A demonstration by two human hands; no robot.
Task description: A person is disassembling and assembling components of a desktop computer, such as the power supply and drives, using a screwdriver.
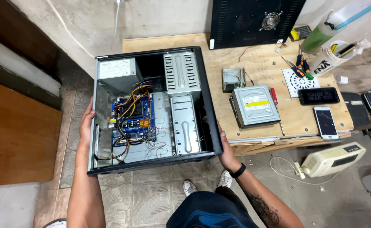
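Two hands, left hand (85, 122) and right hand (225, 152), gripping open computer case (151, 109), plywood table (261, 67), tiled floor (147, 194)

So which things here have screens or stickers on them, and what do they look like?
White smartphone: workbench's right front, dark screen off.
Black phone: just behind it, lying sideways, pale lettering showing.
Grey optical drive: bench middle, white-and-yellow sticker on top.
Power supply: computer case's back left corner, pale label.
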